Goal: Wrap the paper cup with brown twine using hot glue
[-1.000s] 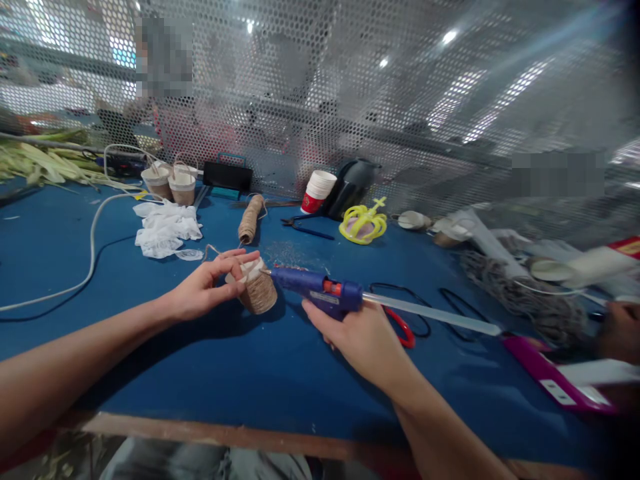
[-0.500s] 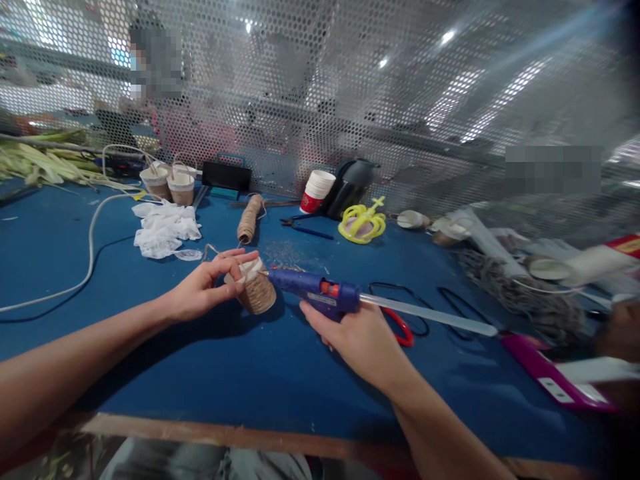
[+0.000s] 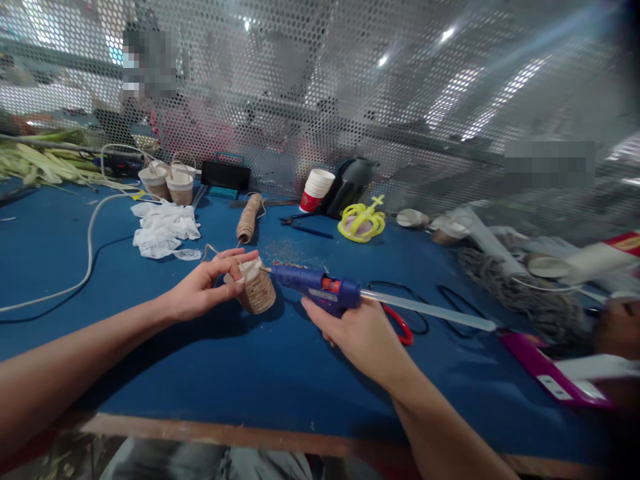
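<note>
My left hand [image 3: 213, 283] is closed on a paper cup [image 3: 259, 297] wrapped in brown twine, with white lace showing near its rim. The cup lies tilted just above or on the blue table. My right hand [image 3: 350, 333] grips a blue hot glue gun [image 3: 315, 285], its nozzle pointing left at the cup's rim area. A long clear glue stick [image 3: 430, 307] sticks out of the gun's back. A roll of twine [image 3: 249, 219] lies behind the cup, with a loose strand running toward my left fingers.
White lace [image 3: 165, 230] and two twine-wrapped cups [image 3: 180, 189] are at the left. Behind stand stacked paper cups [image 3: 311, 200], pliers [image 3: 310, 229] and a yellow crown [image 3: 361, 225]. Red-handled scissors [image 3: 400, 325] lie beneath my right wrist. Grey yarn [image 3: 520, 287] and another person's hand [image 3: 620, 327] are at the right.
The glue gun's nozzle has shifted very slightly right, back from the cup's rim. My left hand and the cup hold nearly the same position.
</note>
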`<state>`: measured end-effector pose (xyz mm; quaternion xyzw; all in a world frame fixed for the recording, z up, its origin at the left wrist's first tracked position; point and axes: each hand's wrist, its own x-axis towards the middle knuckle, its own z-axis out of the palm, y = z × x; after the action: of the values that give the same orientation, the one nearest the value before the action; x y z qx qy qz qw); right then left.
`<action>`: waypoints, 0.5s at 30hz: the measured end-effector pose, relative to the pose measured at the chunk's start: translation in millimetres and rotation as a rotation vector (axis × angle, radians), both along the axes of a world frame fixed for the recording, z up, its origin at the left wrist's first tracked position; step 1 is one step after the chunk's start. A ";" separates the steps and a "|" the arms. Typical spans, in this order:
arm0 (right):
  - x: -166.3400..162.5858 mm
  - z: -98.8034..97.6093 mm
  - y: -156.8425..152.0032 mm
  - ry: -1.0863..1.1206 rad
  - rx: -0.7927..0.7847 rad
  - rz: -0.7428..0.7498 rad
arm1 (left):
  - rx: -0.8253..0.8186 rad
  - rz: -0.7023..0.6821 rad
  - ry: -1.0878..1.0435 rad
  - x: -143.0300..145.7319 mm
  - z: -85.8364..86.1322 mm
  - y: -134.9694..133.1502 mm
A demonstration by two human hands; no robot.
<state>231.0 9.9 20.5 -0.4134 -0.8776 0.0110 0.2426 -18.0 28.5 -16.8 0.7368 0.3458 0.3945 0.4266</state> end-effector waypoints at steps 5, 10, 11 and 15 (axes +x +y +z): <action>1.1 3.7 -1.2 -0.081 0.025 0.044 | 0.003 0.002 0.008 0.3 0.7 -1.1; 0.4 13.4 -5.3 -0.137 0.013 0.043 | 0.007 0.003 0.011 0.5 1.6 -1.6; 0.3 14.1 -5.8 -0.126 0.004 0.037 | 0.007 0.003 0.010 0.6 1.7 -1.5; -0.8 12.5 -6.6 -0.104 -0.020 0.033 | 0.016 0.002 0.013 0.8 1.2 -1.2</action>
<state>230.2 3.3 33.0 -0.4012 -0.8955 0.0025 0.1924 -17.2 27.3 -15.6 0.7424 0.3462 0.3930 0.4178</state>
